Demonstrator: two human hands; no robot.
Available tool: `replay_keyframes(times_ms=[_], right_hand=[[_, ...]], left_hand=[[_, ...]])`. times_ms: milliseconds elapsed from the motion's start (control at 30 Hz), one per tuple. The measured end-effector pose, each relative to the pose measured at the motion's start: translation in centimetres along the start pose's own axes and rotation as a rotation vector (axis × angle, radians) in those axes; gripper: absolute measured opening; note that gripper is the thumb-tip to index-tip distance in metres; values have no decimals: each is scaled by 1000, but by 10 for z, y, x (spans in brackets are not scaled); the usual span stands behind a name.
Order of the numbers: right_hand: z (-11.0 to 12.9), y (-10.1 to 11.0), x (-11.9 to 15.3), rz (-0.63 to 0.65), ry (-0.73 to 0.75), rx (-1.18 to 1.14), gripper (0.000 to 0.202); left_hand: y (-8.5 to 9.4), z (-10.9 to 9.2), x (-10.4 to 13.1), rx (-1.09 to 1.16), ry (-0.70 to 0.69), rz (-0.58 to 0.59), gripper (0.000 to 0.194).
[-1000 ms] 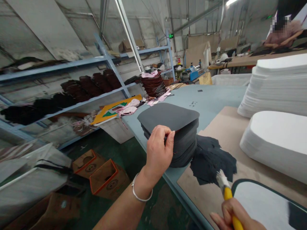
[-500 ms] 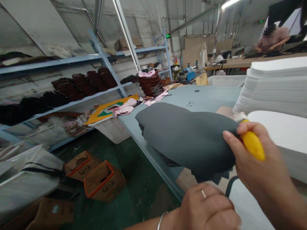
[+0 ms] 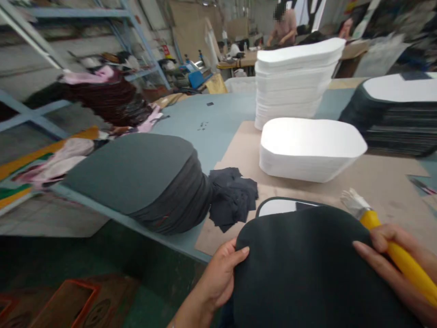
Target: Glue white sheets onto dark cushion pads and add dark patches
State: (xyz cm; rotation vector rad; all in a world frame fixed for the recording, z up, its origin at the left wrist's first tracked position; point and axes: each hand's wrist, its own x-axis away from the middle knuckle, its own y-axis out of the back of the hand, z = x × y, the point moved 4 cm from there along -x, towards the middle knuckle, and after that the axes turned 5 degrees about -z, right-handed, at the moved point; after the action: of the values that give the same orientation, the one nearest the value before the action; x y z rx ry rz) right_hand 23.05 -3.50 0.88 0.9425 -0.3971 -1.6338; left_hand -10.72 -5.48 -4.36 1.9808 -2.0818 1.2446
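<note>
A dark grey-green rounded sheet [image 3: 307, 269] is held up in front of me by both hands. My left hand [image 3: 220, 273] pinches its left edge, thumb on top. At its right edge, my right hand [image 3: 399, 255] grips the sheet together with a yellow-handled brush [image 3: 370, 218], whose pale bristles point away to the left. Partly hidden below the held sheet lies a white piece with a dark rim [image 3: 273, 207]. To the left stands a tall stack of similar dark sheets [image 3: 136, 168], beside a pile of small dark fabric pieces [image 3: 232, 196].
Two stacks of white pads [image 3: 310, 141] stand on brown board [image 3: 235, 150] over the blue-grey table [image 3: 184, 111]. Farther right is a dark stack topped with white [image 3: 399, 118]. Scissors [image 3: 421, 186] lie near the right edge. A person [image 3: 285, 27] works at a distant table.
The dark sheet has come off the left stack and toward me. My left hand, earlier curled and off it, now grips its left edge. The view has swung right.
</note>
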Motion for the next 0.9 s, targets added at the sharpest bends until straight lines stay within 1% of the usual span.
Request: replay_keyframes(times_ms=[33,100,167,233,300,367,433,500,600,733,900], right_hand=[[-4,6,8,18,6,21,29],[-15,17,20,20,23,53,25],[-33,25,27,-23,-2,82,24],[-56,26,32,-54,-56,100,25],[-79,19,36,-25,-116,127,25],[-98,5,41,55,-173,160,22],[-111,-7,46,119,-214,203,19],[-118,-13,50,134,-230,247,19],[-123,-14,52,108,-235,305,21],[-126,-13,51,85,-235,352,22],[-129,-17,51,80,-222,369,22]], left_hand=[[-3,8,-4,-37,31,-1,46],[-8,15,-15,-141,29,-8,43],[-12,11,-30,-283,-23,-18,42],[-14,0,-47,-506,-121,-63,37],[-16,-12,-65,-854,-275,-150,29],[-19,-22,-80,-1179,-409,-238,30],[-21,-26,-92,-1353,-467,-295,30],[-23,-29,-101,-1409,-471,-339,30],[-27,-31,-110,-1483,-468,-378,28],[-32,-31,-117,-1556,-454,-383,27],[-33,-31,-123,-1613,-427,-386,28]])
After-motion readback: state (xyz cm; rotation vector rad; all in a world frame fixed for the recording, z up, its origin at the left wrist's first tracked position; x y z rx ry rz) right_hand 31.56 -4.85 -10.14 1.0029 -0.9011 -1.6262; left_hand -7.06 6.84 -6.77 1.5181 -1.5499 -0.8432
